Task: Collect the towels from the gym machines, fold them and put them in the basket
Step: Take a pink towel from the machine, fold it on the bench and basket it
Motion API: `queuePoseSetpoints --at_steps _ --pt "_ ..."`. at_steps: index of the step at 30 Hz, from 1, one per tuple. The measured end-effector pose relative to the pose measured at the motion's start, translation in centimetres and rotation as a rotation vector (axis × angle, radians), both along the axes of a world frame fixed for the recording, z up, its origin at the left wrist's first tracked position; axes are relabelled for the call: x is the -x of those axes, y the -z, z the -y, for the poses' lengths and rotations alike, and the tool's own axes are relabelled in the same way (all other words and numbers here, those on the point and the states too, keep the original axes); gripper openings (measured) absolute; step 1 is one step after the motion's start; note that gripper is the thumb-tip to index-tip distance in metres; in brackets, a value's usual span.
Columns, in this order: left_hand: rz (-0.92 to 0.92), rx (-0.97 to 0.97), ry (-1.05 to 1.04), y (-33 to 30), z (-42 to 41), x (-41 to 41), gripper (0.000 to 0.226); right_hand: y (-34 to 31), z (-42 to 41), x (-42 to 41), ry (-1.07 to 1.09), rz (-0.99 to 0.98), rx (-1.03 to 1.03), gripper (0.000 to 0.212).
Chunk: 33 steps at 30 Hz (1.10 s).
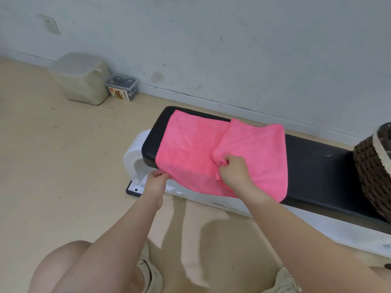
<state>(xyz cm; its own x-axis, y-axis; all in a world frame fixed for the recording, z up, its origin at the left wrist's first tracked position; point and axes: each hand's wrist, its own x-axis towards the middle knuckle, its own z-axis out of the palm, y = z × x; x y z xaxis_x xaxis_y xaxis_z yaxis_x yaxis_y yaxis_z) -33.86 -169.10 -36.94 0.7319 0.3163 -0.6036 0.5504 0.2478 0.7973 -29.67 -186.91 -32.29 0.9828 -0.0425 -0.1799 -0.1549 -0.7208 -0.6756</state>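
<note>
Label on clear box (122, 87): characters illegible.

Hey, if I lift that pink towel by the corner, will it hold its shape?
Probably not. The towel looks floppy: it bunches where the right hand pinches it and droops over the bench edge by the left hand. Its plush surface likely grips well, and it seems light.

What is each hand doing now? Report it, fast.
Left hand: pinches the pink towel at its near left corner.
Right hand: grips a bunched fold of that towel.

Towel (211, 149) on bench (313, 166) left end, basket (372, 172) on right end.
</note>
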Motion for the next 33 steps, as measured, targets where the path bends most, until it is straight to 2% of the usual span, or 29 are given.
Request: queuePoseSetpoints --at_steps 4,5,7,8,11,13,14,16,19,24,27,30,33 --pt "-0.041 0.01 0.126 0.0 -0.5 0.4 0.017 -0.7 0.9 0.3 -0.008 0.029 -0.023 0.033" --pt "-0.049 0.038 0.136 0.0 -0.4 0.5 0.016 -1.0 1.1 0.5 0.014 0.046 -0.05 0.032" --pt "-0.043 0.096 0.045 0.1 -0.1 0.7 0.018 -1.4 1.6 0.8 0.094 0.121 -0.131 0.018" --pt "-0.017 0.046 -0.03 0.1 0.1 0.8 0.017 -1.6 1.8 1.0 0.139 0.14 -0.182 0.014" --pt "0.184 -0.302 -0.161 -2.0 1.5 1.1 0.011 -2.8 2.5 1.4 0.196 0.095 -0.459 0.02" --pt "0.378 -0.397 -0.055 -4.5 3.2 1.4 0.013 -4.3 3.0 2.0 0.149 0.057 -0.653 0.026" --pt "0.456 -0.403 0.023 -5.5 4.1 1.4 0.01 -5.0 3.1 2.4 0.099 0.062 -0.681 0.029" --pt "0.541 -0.393 0.139 -7.2 6.2 1.6 0.008 -6.3 3.0 3.4 -0.015 0.099 -0.67 0.033" --pt "0.544 -0.297 0.201 -8.7 9.1 1.8 0.009 -6.9 3.1 4.8 -0.111 0.151 -0.565 0.033" --pt "0.492 -0.121 0.189 -9.0 11.6 2.8 0.008 -6.6 4.6 6.1 -0.057 0.332 -0.379 0.015" --pt "0.468 -0.056 0.127 -9.0 12.5 3.3 0.014 -6.1 5.1 6.7 -0.007 0.346 -0.319 0.02" --pt "0.467 -0.022 0.112 -9.0 12.8 3.4 0.012 -5.8 5.2 7.0 -0.003 0.265 -0.405 0.021" --pt "0.476 0.02 0.158 -9.0 13.3 3.9 0.012 -5.6 5.7 7.0 0.04 0.27 -0.484 0.02"
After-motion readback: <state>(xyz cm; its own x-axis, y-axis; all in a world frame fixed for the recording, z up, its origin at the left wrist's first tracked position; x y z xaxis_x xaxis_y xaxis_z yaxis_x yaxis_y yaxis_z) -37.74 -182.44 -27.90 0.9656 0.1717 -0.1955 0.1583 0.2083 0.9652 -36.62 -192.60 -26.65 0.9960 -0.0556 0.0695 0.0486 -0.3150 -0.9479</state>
